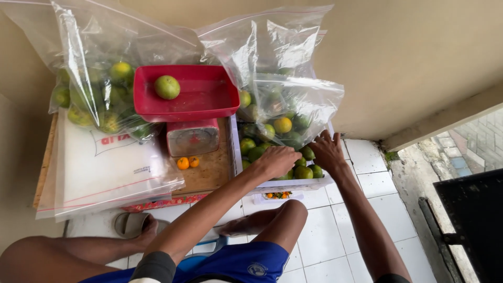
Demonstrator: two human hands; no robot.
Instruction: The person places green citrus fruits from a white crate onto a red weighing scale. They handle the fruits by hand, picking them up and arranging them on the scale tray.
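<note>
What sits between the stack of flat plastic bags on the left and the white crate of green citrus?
In the head view, a red kitchen scale with a red tray stands there, two small orange fruits before it on the wooden board.

Both arms are bare right up to the short dark sleeves [157,265], then there's blue shorts [246,264] with a small round white logo near the hem, bare legs, and a grey slide sandal [130,224] on one foot
</note>
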